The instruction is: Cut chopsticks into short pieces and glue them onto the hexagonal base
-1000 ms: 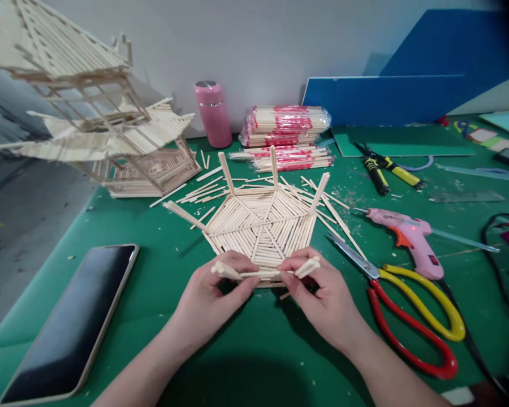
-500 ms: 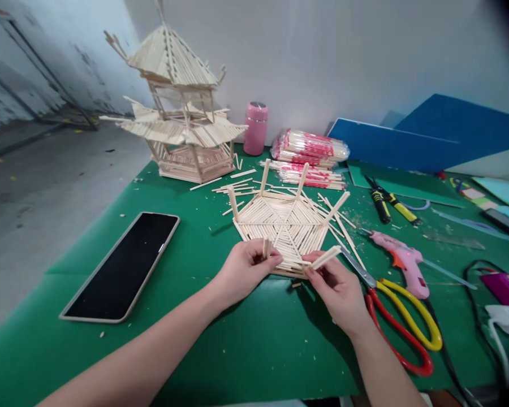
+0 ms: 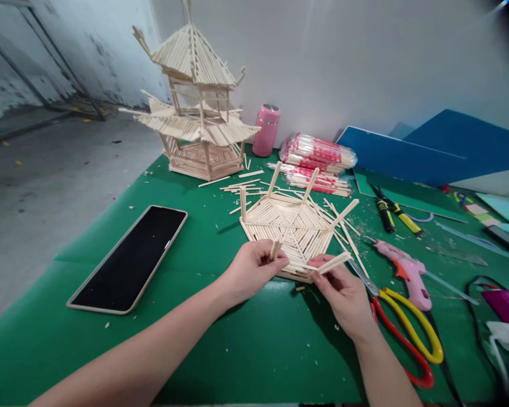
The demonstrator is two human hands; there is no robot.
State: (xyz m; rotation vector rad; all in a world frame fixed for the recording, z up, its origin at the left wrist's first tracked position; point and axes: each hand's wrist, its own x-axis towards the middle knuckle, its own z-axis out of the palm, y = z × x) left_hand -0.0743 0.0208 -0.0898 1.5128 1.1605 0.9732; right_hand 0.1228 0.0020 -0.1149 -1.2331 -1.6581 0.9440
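Note:
A six-sided wooden stick base [image 3: 286,226] lies on the green table, with upright posts at its corners. My left hand [image 3: 254,268] is closed around the near-left post [image 3: 275,249], thumb and fingers pinching it low down. At the near-right corner, my right hand [image 3: 341,294] pinches the leaning post [image 3: 331,263] near its foot. A thin stick runs along the front edge between my two hands; whether a finger also holds it I cannot tell. Just below that edge lies a short stick offcut [image 3: 300,289].
A stick pagoda [image 3: 206,127] stands at the back left, beside a pink flask [image 3: 266,131] and packs of sticks [image 3: 318,152]. A phone [image 3: 129,260] lies left. Scissors [image 3: 407,325], a pink glue gun [image 3: 402,268] and pliers [image 3: 392,209] lie right. Loose sticks surround the base.
The whole view has shifted slightly, so the things on the table appear a little farther right. Both hands keep their holds on the two near posts.

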